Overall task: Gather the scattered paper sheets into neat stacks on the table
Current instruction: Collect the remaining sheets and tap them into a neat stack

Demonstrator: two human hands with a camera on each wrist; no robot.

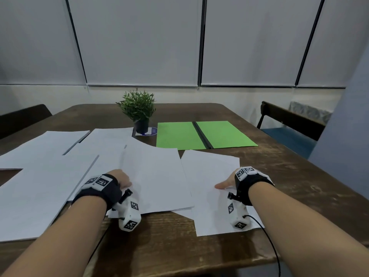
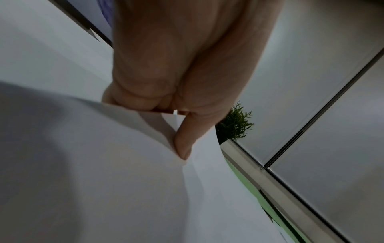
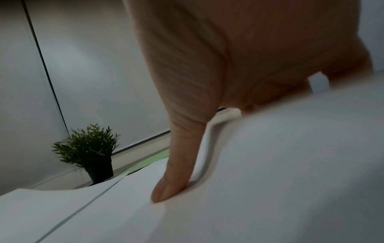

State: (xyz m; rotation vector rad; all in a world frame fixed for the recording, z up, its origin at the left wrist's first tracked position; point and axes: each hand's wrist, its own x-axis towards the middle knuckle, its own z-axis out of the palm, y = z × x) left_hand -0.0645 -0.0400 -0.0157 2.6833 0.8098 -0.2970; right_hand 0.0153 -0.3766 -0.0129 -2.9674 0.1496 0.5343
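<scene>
White paper sheets (image 1: 60, 176) lie fanned across the left and middle of the wooden tabletop (image 1: 299, 176), overlapping, with one separate right sheet (image 1: 209, 170) beside them. The left hand (image 1: 121, 177) is on the edge of the middle sheet (image 1: 157, 172), and the left wrist view settles what the head view hides: thumb and curled fingers (image 2: 182, 141) pinch a lifted paper edge, which buckles into a soft fold. The right hand (image 1: 226, 181) rests on the right sheet; its wrist view shows the thumb (image 3: 176, 172) pressing flat on paper that bulges up next to it, while the other fingers are hidden, so I cannot tell whether they grip. This stuff looks featherlight, floppy and slick sheet on sheet, so it should slide easily but crease if pinched mid-span; taking it at edges or corners seems best. Only the head view shows the whole spread, plus the green folder (image 1: 205, 134) and potted plant (image 1: 138, 108) behind.
</scene>
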